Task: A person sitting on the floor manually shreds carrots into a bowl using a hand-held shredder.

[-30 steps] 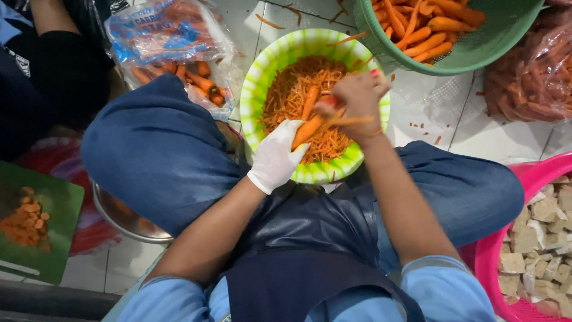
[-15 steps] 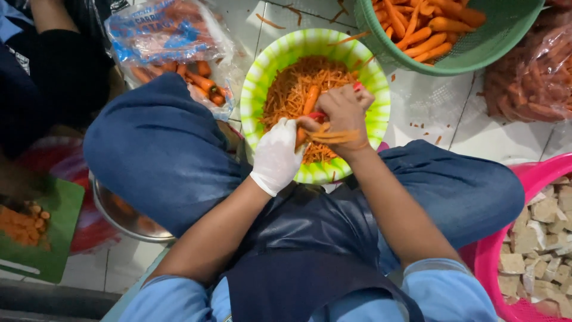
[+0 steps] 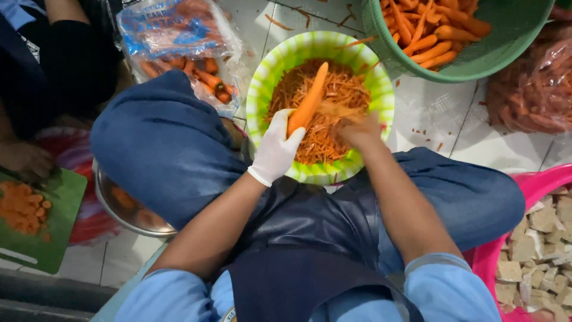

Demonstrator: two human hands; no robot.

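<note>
Carrot [image 3: 308, 102] raised upright, gloved left hand [image 3: 275, 149] gripping, right hand [image 3: 357, 132] blurred.

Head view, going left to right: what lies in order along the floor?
Green cutting board with chopped carrot, steel bowl, gloved left hand holding a carrot, striped bowl of shreds, blurred right hand, pink basin.

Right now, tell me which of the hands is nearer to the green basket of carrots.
Right. The right hand, blurred, is over the striped bowl's right side, just below the basket. The gloved left hand grips a carrot at the bowl's left, farther away.
</note>
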